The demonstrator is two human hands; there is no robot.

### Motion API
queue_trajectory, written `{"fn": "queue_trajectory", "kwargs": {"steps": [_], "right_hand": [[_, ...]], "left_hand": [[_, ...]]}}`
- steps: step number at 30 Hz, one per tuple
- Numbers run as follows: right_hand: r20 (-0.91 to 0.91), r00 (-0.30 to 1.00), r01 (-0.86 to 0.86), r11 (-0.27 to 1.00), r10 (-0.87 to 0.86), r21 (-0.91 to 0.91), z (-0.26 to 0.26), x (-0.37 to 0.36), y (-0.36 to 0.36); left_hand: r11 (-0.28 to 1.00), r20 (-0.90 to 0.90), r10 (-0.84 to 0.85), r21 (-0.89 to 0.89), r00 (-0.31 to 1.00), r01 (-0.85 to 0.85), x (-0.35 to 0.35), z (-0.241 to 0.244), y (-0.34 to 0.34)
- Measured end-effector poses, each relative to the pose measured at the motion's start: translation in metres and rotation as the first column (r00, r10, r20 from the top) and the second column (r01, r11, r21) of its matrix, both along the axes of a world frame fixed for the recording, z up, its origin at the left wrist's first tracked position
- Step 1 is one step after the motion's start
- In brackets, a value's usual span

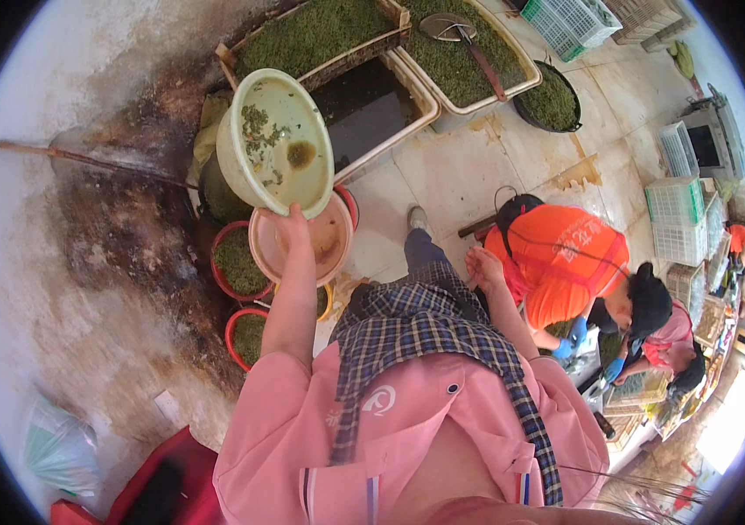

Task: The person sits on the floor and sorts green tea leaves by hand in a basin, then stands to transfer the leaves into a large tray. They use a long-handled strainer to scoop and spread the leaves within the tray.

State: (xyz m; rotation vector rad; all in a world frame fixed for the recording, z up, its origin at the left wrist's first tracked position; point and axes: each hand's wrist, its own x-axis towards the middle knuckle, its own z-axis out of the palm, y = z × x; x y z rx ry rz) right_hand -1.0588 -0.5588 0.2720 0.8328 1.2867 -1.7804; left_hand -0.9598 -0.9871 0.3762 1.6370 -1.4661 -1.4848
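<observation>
My left hand (290, 226) grips the near rim of a pale green plastic basin (231, 157) and holds it tilted in the air. Green plant bits and a small brown patch lie on the basin's inner face. Below it sits a pinkish basin (334, 223) with brown residue inside, partly covered by the raised one. My right hand (485, 268) hangs at my right side, its fingers loosely bent, with nothing visible in them. A co-worker in an orange vest (562, 243) bends over close beside it.
Dark water fills a white-rimmed tub (379, 154) ahead. Green plant matter fills a wooden-framed tray (313, 39) and another tub (457, 72), where a long-handled strainer (449, 27) lies. Red tubs (241, 262) stand by the stained wall (116, 184). Stacked crates (677, 223) and a second co-worker (664, 348) are right.
</observation>
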Motion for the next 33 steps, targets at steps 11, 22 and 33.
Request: {"fn": "queue_trajectory", "kwargs": {"steps": [11, 22, 33], "right_hand": [[-0.108, 0.978, -0.174, 0.982, 0.181, 0.072, -0.01, -0.207, -0.061], [0.061, 0.949, -0.316, 0.944, 0.311, 0.099, -0.041, -0.237, -0.139], [-0.163, 0.677, -0.537, 0.634, 0.717, 0.557, -0.083, -0.306, -0.247]], "left_hand": [[0.944, 0.167, -0.008, -0.324, 0.986, 0.062, -0.08, -0.007, -0.006], [0.933, 0.255, 0.065, -0.358, 0.965, 0.031, -0.117, -0.007, -0.025], [0.894, 0.089, 0.342, 0.274, 0.935, -0.353, -0.129, -0.031, -0.073]]}}
